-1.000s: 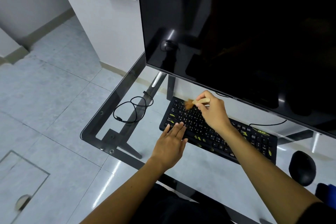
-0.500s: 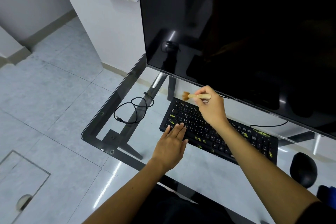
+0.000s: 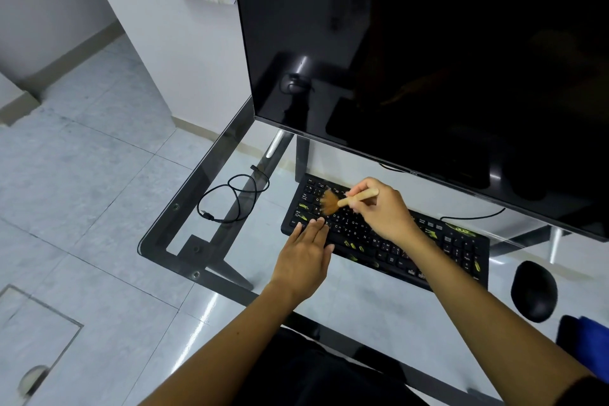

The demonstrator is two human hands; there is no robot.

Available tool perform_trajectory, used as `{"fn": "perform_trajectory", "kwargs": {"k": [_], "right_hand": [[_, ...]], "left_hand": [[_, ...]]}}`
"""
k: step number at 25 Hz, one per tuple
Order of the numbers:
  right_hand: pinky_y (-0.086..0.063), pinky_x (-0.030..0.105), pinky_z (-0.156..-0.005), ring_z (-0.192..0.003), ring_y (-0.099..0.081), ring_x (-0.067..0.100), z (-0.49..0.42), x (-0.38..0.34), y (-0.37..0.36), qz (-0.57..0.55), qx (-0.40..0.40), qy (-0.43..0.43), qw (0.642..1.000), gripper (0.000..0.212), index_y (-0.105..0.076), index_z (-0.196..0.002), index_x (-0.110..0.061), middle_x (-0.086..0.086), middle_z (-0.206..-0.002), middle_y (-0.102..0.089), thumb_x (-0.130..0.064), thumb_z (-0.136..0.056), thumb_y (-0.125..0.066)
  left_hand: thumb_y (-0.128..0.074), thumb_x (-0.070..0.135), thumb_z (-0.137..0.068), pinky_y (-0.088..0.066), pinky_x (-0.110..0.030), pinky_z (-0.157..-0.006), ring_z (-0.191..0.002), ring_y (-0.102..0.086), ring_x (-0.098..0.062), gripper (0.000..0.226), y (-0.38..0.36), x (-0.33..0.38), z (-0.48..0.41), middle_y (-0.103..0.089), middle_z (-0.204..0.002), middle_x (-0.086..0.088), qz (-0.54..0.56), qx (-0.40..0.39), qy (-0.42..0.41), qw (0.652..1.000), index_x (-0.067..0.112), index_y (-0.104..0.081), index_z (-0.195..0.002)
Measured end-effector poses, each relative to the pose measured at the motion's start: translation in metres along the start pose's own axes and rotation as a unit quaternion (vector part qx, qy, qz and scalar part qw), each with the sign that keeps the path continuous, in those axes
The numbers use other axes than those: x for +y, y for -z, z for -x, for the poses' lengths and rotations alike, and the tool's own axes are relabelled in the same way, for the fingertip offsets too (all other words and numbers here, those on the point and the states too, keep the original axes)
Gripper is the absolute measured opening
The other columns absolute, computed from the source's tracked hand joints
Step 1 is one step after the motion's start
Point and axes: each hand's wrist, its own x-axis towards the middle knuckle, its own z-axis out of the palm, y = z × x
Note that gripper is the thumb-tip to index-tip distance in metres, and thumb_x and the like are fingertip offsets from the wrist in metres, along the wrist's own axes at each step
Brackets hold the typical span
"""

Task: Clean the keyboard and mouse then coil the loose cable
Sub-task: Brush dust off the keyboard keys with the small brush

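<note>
1. Clear glass-topped desk (image 3: 379,316) with rounded corners, on a dark metal frame (image 3: 211,260) that shows through the glass; round bolts sit at the left corners.
2. Black keyboard with yellow-green key markings (image 3: 461,249) lies flat mid-desk, angled, left end farther back than the right.
3. Black rounded mouse (image 3: 534,292) sits on the glass just right of the keyboard, apart from it.
4. Thin loose black cable (image 3: 230,221) lies in an untidy loop at the left end, well clear of the keyboard.
5. Blue cloth (image 3: 590,333) lies at the right edge near the mouse, cut off by the frame edge.
6. Thin black lead (image 3: 474,217) curves over the glass behind the keyboard.
</note>
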Motion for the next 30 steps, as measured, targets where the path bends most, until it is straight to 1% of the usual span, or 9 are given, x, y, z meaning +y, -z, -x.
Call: {"fn": "perform_trajectory", "kwargs": {"k": [3,7,12,16,18,21,24,28,30], "right_hand": [[-0.039,0.010,-0.062,-0.073,-0.056,0.002,-0.001,-0.001,0.005,0.007,0.120,0.027,0.992,0.008,-0.065,-0.089,-0.016,-0.002,-0.090,-0.064,-0.009,-0.085,-0.066],[-0.041,0.011,-0.055,-0.067,-0.059,0.007,0.008,-0.002,0.008,0.008,-0.015,0.008,1.000,0.009,-0.069,-0.091,-0.019,-0.009,-0.076,-0.067,-0.013,-0.084,-0.068],[-0.046,0.008,-0.066,-0.073,-0.061,0.004,0.013,0.000,0.011,0.007,0.118,0.036,0.992,0.013,-0.069,-0.094,-0.017,-0.004,-0.088,-0.067,-0.008,-0.087,-0.063],[-0.055,0.030,-0.078,-0.083,-0.068,0.016,0.005,-0.006,0.005,-0.024,0.050,0.015,0.998,0.015,-0.069,-0.085,-0.025,-0.002,-0.086,-0.072,-0.011,-0.085,-0.067],[-0.052,0.028,-0.080,-0.086,-0.065,0.017,-0.006,-0.013,0.002,0.001,0.063,0.009,0.998,0.018,-0.070,-0.081,-0.024,-0.001,-0.092,-0.070,-0.008,-0.086,-0.064],[-0.046,0.022,-0.077,-0.088,-0.061,0.015,-0.022,-0.020,-0.003,-0.004,0.120,0.000,0.993,0.013,-0.069,-0.099,-0.010,0.003,-0.098,-0.068,-0.008,-0.089,-0.060],[-0.052,0.028,-0.081,-0.090,-0.066,0.020,-0.029,-0.019,-0.010,-0.003,0.068,0.023,0.997,0.013,-0.069,-0.099,-0.012,0.003,-0.095,-0.070,-0.010,-0.088,-0.062],[-0.046,0.021,-0.076,-0.087,-0.061,0.014,-0.035,-0.017,-0.012,0.023,0.120,0.012,0.992,0.015,-0.067,-0.103,-0.009,0.006,-0.101,-0.068,-0.008,-0.090,-0.059],[-0.049,0.023,-0.077,-0.085,-0.064,0.016,-0.037,-0.019,-0.012,0.007,0.088,0.021,0.996,0.014,-0.068,-0.100,-0.011,0.004,-0.096,-0.069,-0.010,-0.088,-0.062]], "left_hand": [[0.001,0.042,-0.092,0.005,-0.026,-0.113,-0.145,-0.020,-0.015,0.070,0.003,0.000,0.001,-0.027,-0.155,-0.004,-0.003,0.005,-0.013,1.000,0.009,-0.027,-0.147],[-0.018,0.035,-0.103,0.007,-0.026,-0.115,-0.146,-0.010,-0.013,0.053,0.002,0.000,0.001,-0.018,-0.158,-0.002,-0.004,-0.004,-0.001,1.000,0.010,-0.018,-0.150],[-0.019,0.035,-0.103,0.002,-0.031,-0.119,-0.147,-0.007,-0.013,0.053,0.003,0.001,0.001,-0.014,-0.159,-0.002,-0.003,-0.033,0.004,0.999,0.011,-0.015,-0.150],[-0.019,0.035,-0.103,0.001,-0.033,-0.119,-0.147,-0.006,-0.015,0.054,0.006,0.003,0.001,-0.012,-0.159,-0.002,-0.004,-0.046,0.012,0.999,0.010,-0.014,-0.150],[-0.019,0.035,-0.103,0.001,-0.033,-0.119,-0.147,-0.007,-0.015,0.053,0.007,0.003,0.002,-0.012,-0.159,-0.002,-0.002,-0.048,0.014,0.999,0.010,-0.014,-0.150],[-0.019,0.035,-0.103,0.003,-0.033,-0.118,-0.147,-0.005,-0.014,0.054,0.008,0.003,0.003,-0.011,-0.159,-0.001,0.001,-0.053,0.018,0.998,0.010,-0.012,-0.150],[-0.020,0.035,-0.103,0.003,-0.033,-0.118,-0.147,-0.005,-0.014,0.054,0.009,0.004,0.003,-0.012,-0.159,-0.002,0.000,-0.053,0.022,0.998,0.011,-0.012,-0.150],[-0.019,0.036,-0.103,0.004,-0.034,-0.118,-0.147,-0.005,-0.014,0.054,0.009,0.003,0.002,-0.010,-0.160,-0.002,-0.003,-0.055,0.019,0.998,0.011,-0.012,-0.150],[-0.020,0.036,-0.103,0.003,-0.034,-0.119,-0.147,-0.006,-0.015,0.054,0.009,0.003,0.003,-0.011,-0.159,-0.002,-0.003,-0.051,0.018,0.999,0.011,-0.012,-0.150]]}}
